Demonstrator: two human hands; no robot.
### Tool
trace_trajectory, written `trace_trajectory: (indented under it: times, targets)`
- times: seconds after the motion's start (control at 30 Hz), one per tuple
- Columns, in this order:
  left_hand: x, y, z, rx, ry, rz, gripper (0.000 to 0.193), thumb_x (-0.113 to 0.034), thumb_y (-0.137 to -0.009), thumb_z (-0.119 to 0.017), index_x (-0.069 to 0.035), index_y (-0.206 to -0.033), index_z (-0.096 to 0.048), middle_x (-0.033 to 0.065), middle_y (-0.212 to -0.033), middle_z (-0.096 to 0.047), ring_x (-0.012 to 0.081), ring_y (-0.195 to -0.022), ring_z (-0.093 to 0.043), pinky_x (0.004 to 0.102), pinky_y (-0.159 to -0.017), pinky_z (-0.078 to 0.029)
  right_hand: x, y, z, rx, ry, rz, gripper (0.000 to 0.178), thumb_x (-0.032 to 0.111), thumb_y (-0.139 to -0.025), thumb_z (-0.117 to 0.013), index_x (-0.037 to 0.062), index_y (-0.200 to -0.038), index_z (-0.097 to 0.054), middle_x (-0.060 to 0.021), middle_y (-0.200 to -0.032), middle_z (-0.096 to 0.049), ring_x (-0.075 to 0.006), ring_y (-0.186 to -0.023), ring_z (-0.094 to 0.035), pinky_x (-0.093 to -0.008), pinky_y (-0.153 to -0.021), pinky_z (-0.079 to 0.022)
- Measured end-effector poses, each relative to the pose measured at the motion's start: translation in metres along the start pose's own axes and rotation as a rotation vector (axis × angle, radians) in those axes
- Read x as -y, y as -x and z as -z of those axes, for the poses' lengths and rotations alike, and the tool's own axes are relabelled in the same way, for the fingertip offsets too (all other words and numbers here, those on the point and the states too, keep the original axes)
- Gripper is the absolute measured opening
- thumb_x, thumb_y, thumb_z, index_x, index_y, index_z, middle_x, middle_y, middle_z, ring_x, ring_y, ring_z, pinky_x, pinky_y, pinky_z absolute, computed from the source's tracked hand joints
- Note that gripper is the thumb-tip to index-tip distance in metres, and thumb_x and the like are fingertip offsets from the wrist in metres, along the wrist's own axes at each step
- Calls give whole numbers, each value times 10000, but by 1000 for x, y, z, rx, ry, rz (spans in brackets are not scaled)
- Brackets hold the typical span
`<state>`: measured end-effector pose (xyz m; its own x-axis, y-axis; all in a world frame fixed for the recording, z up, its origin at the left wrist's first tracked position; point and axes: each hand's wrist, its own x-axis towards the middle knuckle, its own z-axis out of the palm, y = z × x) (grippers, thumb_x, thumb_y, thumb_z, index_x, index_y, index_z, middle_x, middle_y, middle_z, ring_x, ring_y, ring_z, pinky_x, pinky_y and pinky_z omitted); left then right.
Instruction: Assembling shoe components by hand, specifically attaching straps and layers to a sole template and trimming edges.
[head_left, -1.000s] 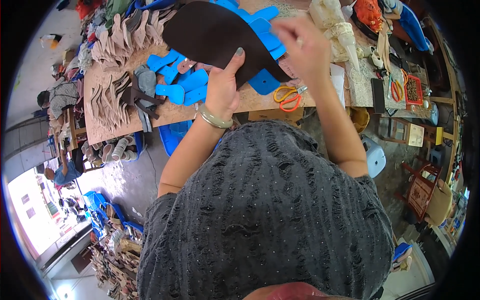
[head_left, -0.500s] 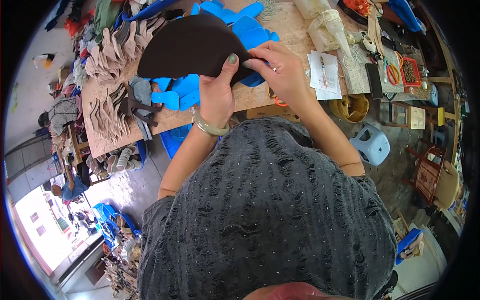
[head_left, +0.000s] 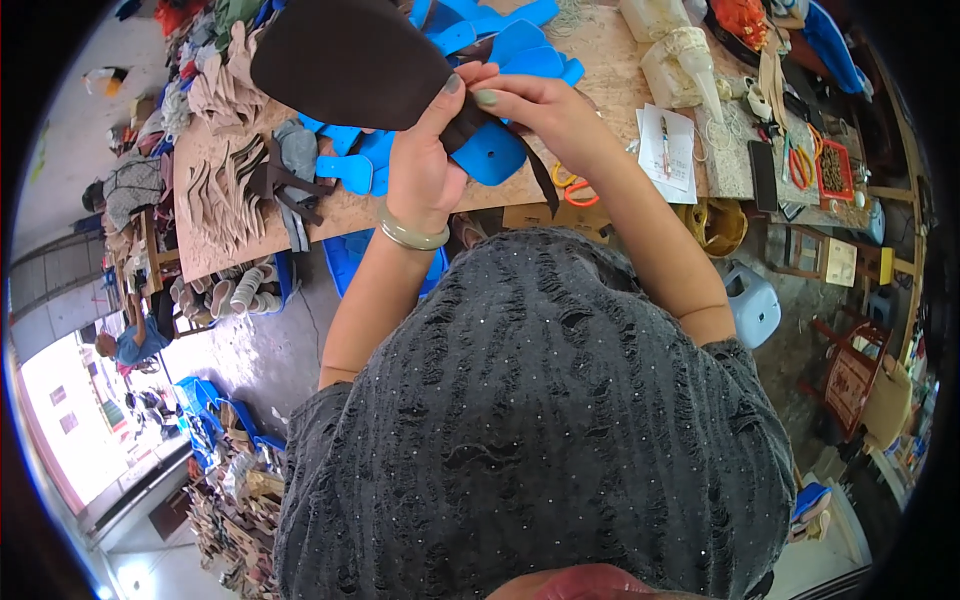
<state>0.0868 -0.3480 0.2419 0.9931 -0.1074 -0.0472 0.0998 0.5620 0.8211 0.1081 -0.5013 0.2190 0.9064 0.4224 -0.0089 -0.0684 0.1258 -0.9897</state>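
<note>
My left hand (head_left: 425,170), a pale bangle on its wrist, grips a dark brown flat piece (head_left: 345,65), broad and rounded at its far end. The left thumb presses on top near the narrow end; most of the fingers are hidden beneath. My right hand (head_left: 560,112) is closed in a pinch at that narrow end, touching the left fingertips. A dark strip (head_left: 543,175) hangs down beside the right hand. Just below the hands shows a blue shaped piece (head_left: 492,155) with a small hole; I cannot tell whether it is held or lies on the table.
More blue pieces (head_left: 515,48) lie on the wooden table (head_left: 300,222). Stacks of beige curved pieces (head_left: 225,190) stand at the left. Orange-handled scissors (head_left: 580,195) lie near the front edge. Papers with a pen (head_left: 667,150), a phone (head_left: 763,175) and a red basket (head_left: 833,170) are at the right.
The brown piece has shifted left and away and turned, exposing its narrow end and the hanging strip. My right hand has moved slightly left, and the blue piece below the hands shows more.
</note>
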Motion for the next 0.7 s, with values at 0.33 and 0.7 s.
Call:
trace_trajectory:
  times: [0.33, 0.7]
  targets:
    - [-14, 6, 10, -77, 113, -30, 256, -162, -904, -568, 15, -1087, -542, 136, -927, -625, 248, -912, -614, 389, -828, -512, 6, 34, -6, 59, 52, -71, 333, 156, -904, -575, 58, -1221, -556, -31, -828, -629, -73, -698, -581, -235, -674, -493]
    - [-32, 13, -12, 31, 270, -87, 247, -159, -927, -519, 9, -1108, -521, 43, -854, -559, 176, -819, -553, 398, -906, -450, 13, 44, -13, -184, 38, 219, 216, 149, -843, -670, 14, -1011, -690, -44, -925, -691, -68, -831, -595, -213, -748, -475]
